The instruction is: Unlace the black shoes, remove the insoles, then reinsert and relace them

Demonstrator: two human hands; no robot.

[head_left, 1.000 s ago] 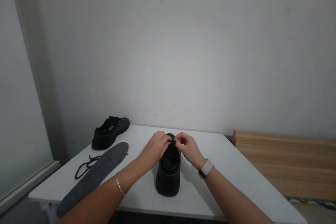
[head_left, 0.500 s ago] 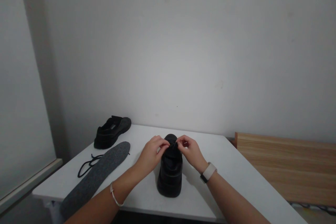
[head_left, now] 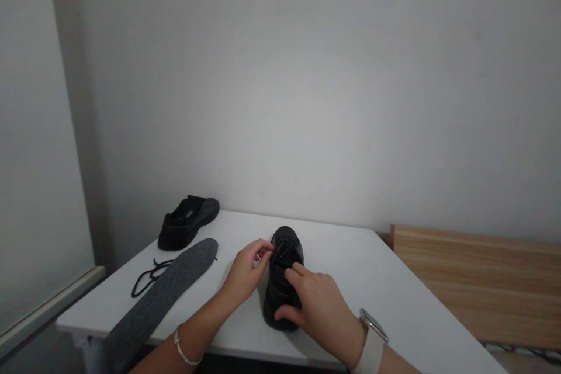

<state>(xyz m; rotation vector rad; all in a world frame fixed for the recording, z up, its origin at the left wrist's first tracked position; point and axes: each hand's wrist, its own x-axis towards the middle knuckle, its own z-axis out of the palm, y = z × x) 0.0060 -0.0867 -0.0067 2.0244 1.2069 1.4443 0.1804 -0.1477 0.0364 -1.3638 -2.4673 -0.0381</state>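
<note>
Black leather lace-up shoe [head_left: 284, 272] on white table [head_left: 372, 280], right hand [head_left: 318, 307] gripping its heel, left hand [head_left: 248, 269] pinching its side. Further left: grey felt insole [head_left: 162, 292], loose black lace [head_left: 146, 274], second black shoe [head_left: 187, 221].

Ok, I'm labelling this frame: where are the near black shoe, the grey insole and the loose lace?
near black shoe [head_left: 287, 248]: head view, on its toe cap.
grey insole [head_left: 175, 283]: head view, middle of its flat top.
loose lace [head_left: 142, 280]: head view, on the looped cord beside the insole.

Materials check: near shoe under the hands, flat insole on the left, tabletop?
Near shoe: looks like black leather or synthetic, soft sheen with creases at the toe. Insole: grey felt-like fabric, matte and speckled. Tabletop: smooth white, likely laminate or painted board, matte; the material is uncertain.
</note>
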